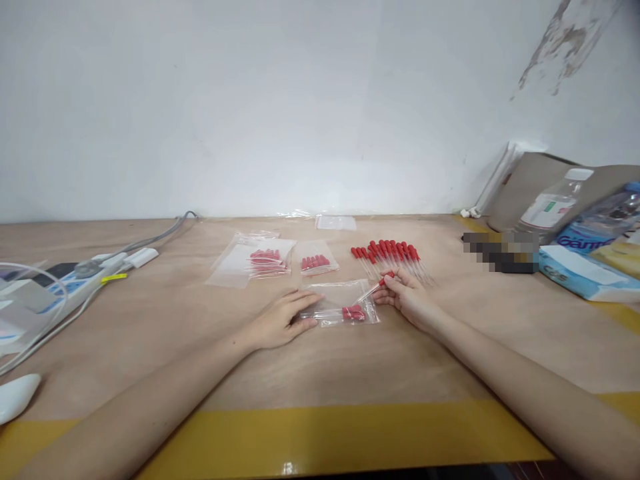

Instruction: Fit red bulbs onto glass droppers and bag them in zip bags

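Note:
A clear zip bag (330, 293) lies flat in front of me with several red-bulbed droppers (354, 312) inside, bulbs toward its right end. My left hand (287, 317) rests on the bag's left end, thumb and fingers around that edge. Between the fingertips of my right hand (403, 293) is the red bulb of another dropper (381, 281). Its clear stem slants down-left to the bag's right end; whether the tip is inside I cannot tell. Beyond my right hand lies a fanned pile of loose red-bulbed droppers (387, 251).
Behind the bag lie a stack of filled bags (270, 261), another filled bag (318, 260) and a flat white packet (336, 223). A power strip (83, 283) with cables is at left. Bottles (553, 203) and a blue tissue pack (583, 270) stand or lie at right.

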